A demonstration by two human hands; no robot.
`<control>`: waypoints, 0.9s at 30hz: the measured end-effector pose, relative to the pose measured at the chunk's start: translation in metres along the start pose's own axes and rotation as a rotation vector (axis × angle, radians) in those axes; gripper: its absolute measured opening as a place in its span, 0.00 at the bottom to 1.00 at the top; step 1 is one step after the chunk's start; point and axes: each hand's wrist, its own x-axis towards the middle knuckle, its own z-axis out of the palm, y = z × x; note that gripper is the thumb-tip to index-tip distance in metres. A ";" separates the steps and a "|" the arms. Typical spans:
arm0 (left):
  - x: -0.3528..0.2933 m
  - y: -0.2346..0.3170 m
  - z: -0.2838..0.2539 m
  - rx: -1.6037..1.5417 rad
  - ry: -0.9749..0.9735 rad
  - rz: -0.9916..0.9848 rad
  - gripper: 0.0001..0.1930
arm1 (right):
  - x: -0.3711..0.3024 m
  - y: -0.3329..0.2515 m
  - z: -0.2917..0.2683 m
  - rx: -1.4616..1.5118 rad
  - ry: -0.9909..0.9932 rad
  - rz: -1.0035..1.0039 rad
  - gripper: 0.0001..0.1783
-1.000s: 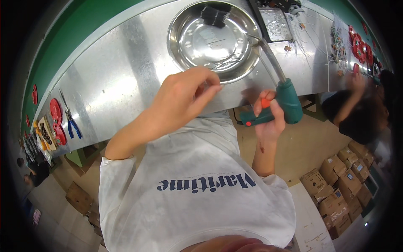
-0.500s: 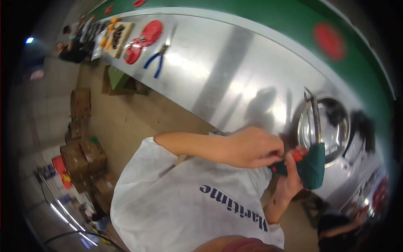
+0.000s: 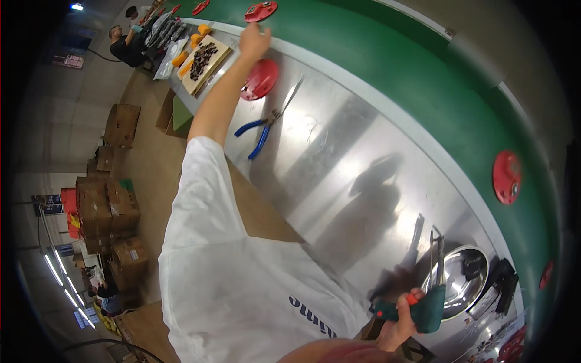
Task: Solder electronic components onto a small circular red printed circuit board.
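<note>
My left hand [image 3: 255, 42] is stretched out at the far left, over the edge of the green belt. Its fingers are apart and just beside a red round part [image 3: 261, 11] lying on the belt; contact cannot be made out. Another red round part [image 3: 261, 80] lies on the metal table next to my left forearm, which covers some of the table there. At the lower right my right hand [image 3: 399, 327] is closed round the handle of a green soldering gun [image 3: 431, 310] with an orange trigger. Its long metal tip points away, beside a shiny steel bowl [image 3: 478, 290].
Long-nosed pliers [image 3: 266, 126] with blue handles lie on the table [image 3: 339, 157]. A board of small dark pieces [image 3: 203, 63] stands at the far left. More red parts [image 3: 507, 176] sit on the green belt [image 3: 423, 85]. A black object [image 3: 505, 284] lies right of the bowl.
My left hand has left the soldering gun's side and swung far out to the left, to the belt. My right hand still holds the soldering gun. The whole view has shifted.
</note>
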 end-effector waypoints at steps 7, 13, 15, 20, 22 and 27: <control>0.098 -0.096 0.056 0.062 0.060 -0.132 0.28 | 0.023 -0.001 -0.024 -0.336 -0.090 0.219 0.22; 0.126 -0.119 0.066 0.132 -0.209 -0.163 0.32 | 0.014 -0.015 0.022 -0.171 -0.031 0.154 0.24; 0.125 -0.088 0.068 0.139 -0.220 -0.123 0.31 | 0.012 -0.015 0.025 -0.145 -0.021 0.178 0.24; 0.022 0.061 0.032 -0.298 -0.256 0.415 0.23 | 0.004 -0.007 0.008 -0.141 -0.102 0.093 0.22; -0.064 0.141 -0.022 -0.552 -0.440 0.587 0.20 | 0.001 -0.006 0.009 -0.136 -0.139 0.093 0.22; -0.246 0.224 -0.142 -0.712 -0.850 0.998 0.25 | -0.017 -0.009 -0.009 -0.051 -0.184 -0.004 0.19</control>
